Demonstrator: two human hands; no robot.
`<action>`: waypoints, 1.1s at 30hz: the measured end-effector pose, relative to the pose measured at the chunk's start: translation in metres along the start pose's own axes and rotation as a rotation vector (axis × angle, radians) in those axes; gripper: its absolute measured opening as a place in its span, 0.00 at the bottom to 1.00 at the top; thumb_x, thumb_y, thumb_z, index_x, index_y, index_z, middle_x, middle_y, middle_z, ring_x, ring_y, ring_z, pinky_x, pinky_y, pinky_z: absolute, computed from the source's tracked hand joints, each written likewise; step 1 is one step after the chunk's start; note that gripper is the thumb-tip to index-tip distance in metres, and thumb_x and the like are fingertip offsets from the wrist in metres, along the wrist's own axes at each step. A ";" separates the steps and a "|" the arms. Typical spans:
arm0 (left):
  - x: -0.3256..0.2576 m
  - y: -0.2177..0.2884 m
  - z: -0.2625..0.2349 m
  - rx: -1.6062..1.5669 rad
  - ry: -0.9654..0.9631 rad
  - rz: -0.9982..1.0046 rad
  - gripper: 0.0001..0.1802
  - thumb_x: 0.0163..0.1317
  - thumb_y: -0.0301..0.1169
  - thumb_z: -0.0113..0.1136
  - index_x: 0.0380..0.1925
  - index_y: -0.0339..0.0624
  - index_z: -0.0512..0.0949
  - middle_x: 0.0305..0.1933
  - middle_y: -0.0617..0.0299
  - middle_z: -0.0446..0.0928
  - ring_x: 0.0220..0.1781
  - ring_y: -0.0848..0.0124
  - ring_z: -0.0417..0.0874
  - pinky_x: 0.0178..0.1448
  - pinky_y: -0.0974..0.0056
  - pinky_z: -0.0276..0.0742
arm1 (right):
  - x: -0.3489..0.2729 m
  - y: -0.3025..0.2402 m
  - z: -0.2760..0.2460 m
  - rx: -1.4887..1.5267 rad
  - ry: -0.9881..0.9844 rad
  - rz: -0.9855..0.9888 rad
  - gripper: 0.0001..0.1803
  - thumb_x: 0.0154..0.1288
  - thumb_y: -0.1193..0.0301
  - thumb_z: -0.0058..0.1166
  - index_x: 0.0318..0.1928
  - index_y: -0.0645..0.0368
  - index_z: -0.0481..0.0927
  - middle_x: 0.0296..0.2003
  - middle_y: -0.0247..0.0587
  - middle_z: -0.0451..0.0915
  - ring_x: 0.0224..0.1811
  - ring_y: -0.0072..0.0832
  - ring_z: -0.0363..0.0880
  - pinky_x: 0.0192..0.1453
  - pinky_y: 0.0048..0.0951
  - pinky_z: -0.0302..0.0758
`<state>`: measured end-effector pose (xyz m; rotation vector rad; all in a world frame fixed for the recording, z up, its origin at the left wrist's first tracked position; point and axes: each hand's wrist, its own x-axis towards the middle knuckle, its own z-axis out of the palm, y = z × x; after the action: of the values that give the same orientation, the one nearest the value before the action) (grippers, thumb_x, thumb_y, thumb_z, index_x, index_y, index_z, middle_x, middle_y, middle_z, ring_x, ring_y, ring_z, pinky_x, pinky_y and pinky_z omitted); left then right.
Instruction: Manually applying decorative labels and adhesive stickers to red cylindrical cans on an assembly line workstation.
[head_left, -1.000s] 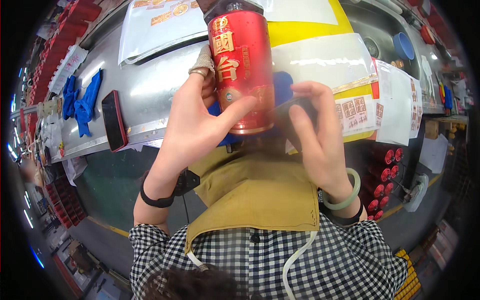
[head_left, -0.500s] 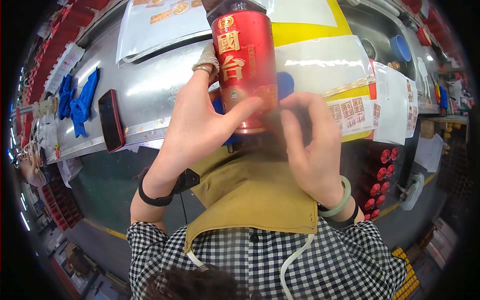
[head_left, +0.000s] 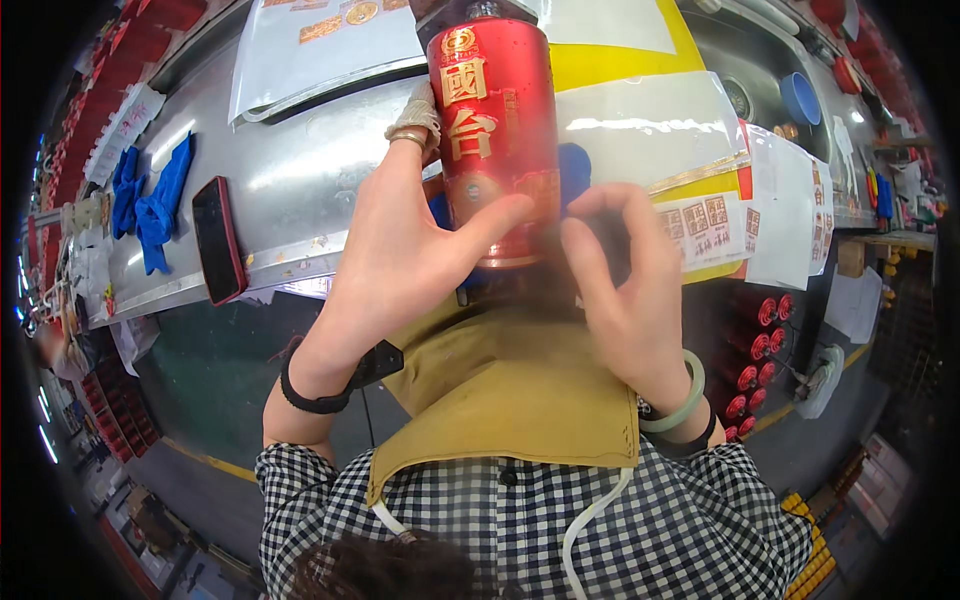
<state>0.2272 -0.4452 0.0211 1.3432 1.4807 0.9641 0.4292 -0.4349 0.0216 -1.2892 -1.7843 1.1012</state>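
Observation:
A glossy red bottle [head_left: 515, 110] with raised gold characters lies with its dark neck pointing away from me, its base near my apron. My left hand [head_left: 405, 235] grips it from the left, thumb laid across the lower front beside a round, pale gold emblem. White cloth covers wrap the fingers on its far side, which are partly hidden. At the lower right edge of the bottle, my right hand [head_left: 635, 275] is curled, thumb and forefinger tips close together. Whatever may be between those fingertips is too small or blurred to make out. Something blue shows behind the bottle.
On the steel bench [head_left: 300, 170] lie a phone [head_left: 218, 240] and blue gloves [head_left: 160, 210]. Sticker sheets [head_left: 705, 225] and clear film [head_left: 650, 125] rest on a yellow surface at right. A blue cup [head_left: 800, 98] stands farther right; red round items [head_left: 758, 345] are stacked below.
The bottle has shifted very slightly to the right, with my left thumb following it. My right hand keeps nearly the same curled pose beside it.

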 end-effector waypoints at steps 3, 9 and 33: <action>0.002 -0.003 0.000 0.005 0.005 0.041 0.51 0.62 0.30 0.74 0.78 0.31 0.52 0.74 0.45 0.66 0.74 0.59 0.70 0.70 0.54 0.77 | 0.000 0.007 0.003 0.136 -0.037 0.152 0.16 0.69 0.69 0.65 0.49 0.65 0.74 0.38 0.43 0.78 0.43 0.31 0.79 0.50 0.33 0.75; 0.003 -0.004 0.000 0.025 0.011 0.051 0.51 0.62 0.30 0.75 0.78 0.32 0.52 0.73 0.46 0.66 0.72 0.60 0.71 0.68 0.55 0.78 | -0.004 0.006 0.006 0.055 0.038 0.111 0.15 0.70 0.71 0.62 0.49 0.66 0.73 0.42 0.46 0.78 0.45 0.37 0.79 0.51 0.35 0.75; 0.002 -0.007 -0.001 0.020 0.014 0.065 0.52 0.61 0.32 0.76 0.78 0.34 0.53 0.73 0.46 0.66 0.71 0.59 0.72 0.68 0.54 0.78 | 0.001 0.003 0.016 -0.048 0.045 -0.030 0.18 0.61 0.72 0.71 0.45 0.63 0.76 0.37 0.45 0.82 0.39 0.41 0.84 0.45 0.36 0.78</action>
<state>0.2243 -0.4443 0.0148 1.4091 1.4686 1.0042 0.4167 -0.4376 0.0122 -1.3010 -1.8010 1.0111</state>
